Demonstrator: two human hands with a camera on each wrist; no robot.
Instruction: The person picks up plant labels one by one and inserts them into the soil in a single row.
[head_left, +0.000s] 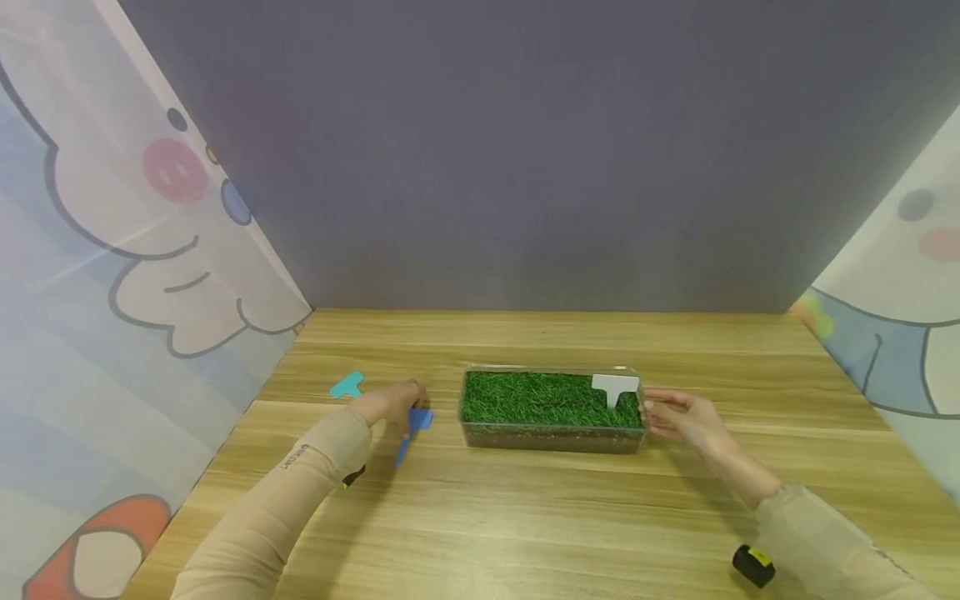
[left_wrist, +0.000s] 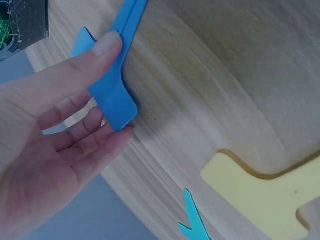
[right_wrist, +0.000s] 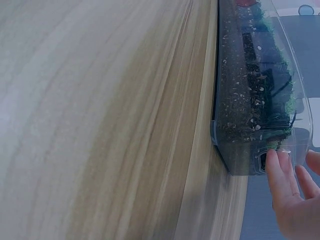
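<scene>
My left hand [head_left: 390,404] pinches a blue T-shaped plant label [left_wrist: 114,97] between thumb and fingers, its pointed stem angled down toward the table in the head view. To the right sits a long clear planter box [head_left: 555,440] with dark soil and green grass [head_left: 525,398]. A white T-shaped plant label [head_left: 617,385] stands in the grass near the right end. At that end wall, my right hand [head_left: 693,423] touches the box with fairly straight fingers. Beyond the left wrist lies a teal plant label [head_left: 347,385]. A yellow plant label [left_wrist: 262,200] shows in the left wrist view.
A wooden table [head_left: 540,517] carries everything, with a grey panel [head_left: 540,167] upright behind it. Cartoon-printed curtains [head_left: 135,217] hang on both sides. A small black object with a yellow mark [head_left: 753,566] appears beside the right sleeve.
</scene>
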